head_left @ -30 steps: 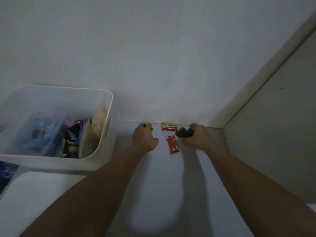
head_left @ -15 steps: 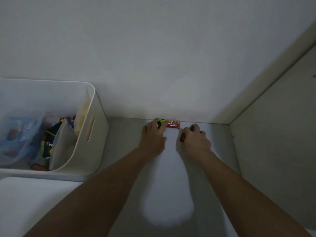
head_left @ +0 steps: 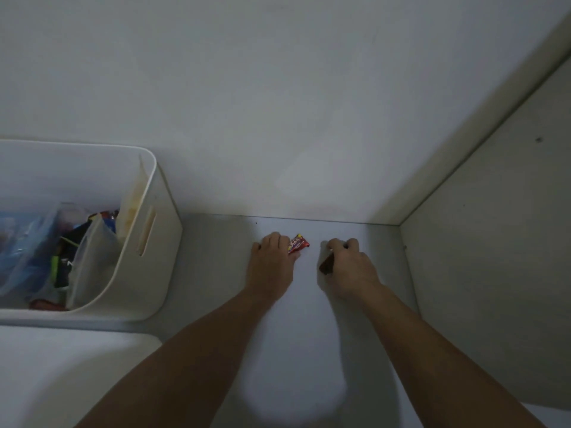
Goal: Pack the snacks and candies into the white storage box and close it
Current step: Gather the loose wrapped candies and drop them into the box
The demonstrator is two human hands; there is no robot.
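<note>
Two hands on candies: left hand (head_left: 272, 261) gripping red candy (head_left: 298, 243) (right hand (head_left: 349, 264) clutching dark wrappers (head_left: 327, 264)).

The white storage box (head_left: 154, 242) stands open at the left, full of snack packets (head_left: 77, 242). A red candy (head_left: 298, 243) lies near the back wall, partly under the left hand (head_left: 272, 261). The right hand (head_left: 349, 264) holds a dark red candy (head_left: 326, 265).

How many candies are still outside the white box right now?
2 visible: a red-and-yellow wrapped candy at the left hand fingertips, and a dark red wrapped candy gripped in the right hand. Either hand may hide more.
</note>
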